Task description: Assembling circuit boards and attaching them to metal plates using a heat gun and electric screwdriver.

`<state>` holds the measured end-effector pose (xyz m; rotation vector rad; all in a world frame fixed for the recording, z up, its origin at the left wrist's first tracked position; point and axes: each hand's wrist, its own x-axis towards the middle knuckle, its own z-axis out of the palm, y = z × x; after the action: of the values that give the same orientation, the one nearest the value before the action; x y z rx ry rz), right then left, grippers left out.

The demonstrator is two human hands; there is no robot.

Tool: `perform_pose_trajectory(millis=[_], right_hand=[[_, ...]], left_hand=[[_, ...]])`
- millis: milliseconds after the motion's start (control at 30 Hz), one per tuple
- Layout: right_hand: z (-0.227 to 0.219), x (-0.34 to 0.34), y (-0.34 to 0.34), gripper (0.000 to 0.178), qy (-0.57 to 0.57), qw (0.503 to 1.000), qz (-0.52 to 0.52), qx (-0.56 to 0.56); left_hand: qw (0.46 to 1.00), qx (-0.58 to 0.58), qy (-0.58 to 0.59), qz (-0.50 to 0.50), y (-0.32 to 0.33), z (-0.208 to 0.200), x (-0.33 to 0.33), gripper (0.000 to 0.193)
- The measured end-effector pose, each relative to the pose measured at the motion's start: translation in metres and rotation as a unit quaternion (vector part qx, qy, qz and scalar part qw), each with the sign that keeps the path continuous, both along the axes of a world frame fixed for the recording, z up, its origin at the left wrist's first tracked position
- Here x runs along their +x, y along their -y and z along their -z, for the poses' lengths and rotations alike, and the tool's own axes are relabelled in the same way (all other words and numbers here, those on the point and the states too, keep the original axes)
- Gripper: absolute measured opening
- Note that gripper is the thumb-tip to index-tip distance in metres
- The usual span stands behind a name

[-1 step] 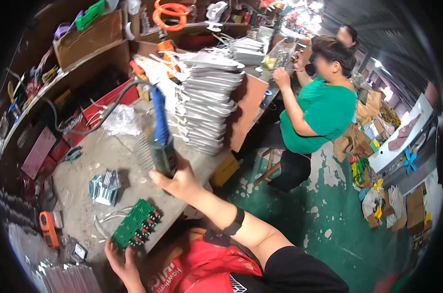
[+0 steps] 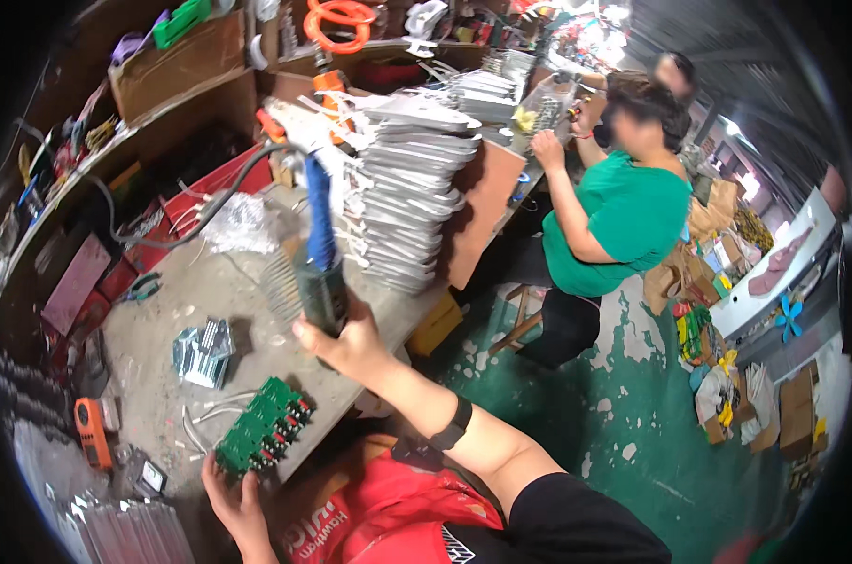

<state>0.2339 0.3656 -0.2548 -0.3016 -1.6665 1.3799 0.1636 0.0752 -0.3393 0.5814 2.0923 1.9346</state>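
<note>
Holds a dark tool (image 2: 321, 296), blue end toward twelve o'clock, in the right hand (image 2: 351, 346), with fingers wrapped closed round it and forearm sloping in from four o'clock. Reaches with the left hand (image 2: 238, 508) from seven o'clock to a corner of the green circuit board (image 2: 262, 425), with fingers parted; cannot tell whether gripping. Meets the surface (image 2: 148, 329) edge at the board's three o'clock; finds bare room toward ten, beside a wrapped bundle (image 2: 203, 353).
</note>
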Motion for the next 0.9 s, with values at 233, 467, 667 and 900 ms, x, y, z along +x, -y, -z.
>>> perform_pose_trajectory(millis=[233, 467, 667, 900], right_hand=[[0.02, -0.013, -0.007, 0.035, 0.0, 0.998, -0.027, -0.062], [-0.044, 0.003, 0.041, 0.045, -0.092, 0.985, -0.131, -0.061], [-0.029, -0.012, 0.07, 0.049, -0.085, 0.98, -0.172, -0.06], [-0.015, -0.019, 0.069, 0.052, -0.098, 0.982, -0.149, -0.066]], left_hand=[[0.895, -0.301, -0.329, -0.027, 0.013, -0.052, 0.017, 0.079], [0.894, -0.289, -0.328, 0.096, -0.001, -0.036, -0.012, 0.102], [0.92, -0.244, -0.294, 0.09, 0.007, -0.022, -0.023, 0.099], [0.919, -0.238, -0.304, 0.076, 0.009, -0.016, -0.025, 0.093]])
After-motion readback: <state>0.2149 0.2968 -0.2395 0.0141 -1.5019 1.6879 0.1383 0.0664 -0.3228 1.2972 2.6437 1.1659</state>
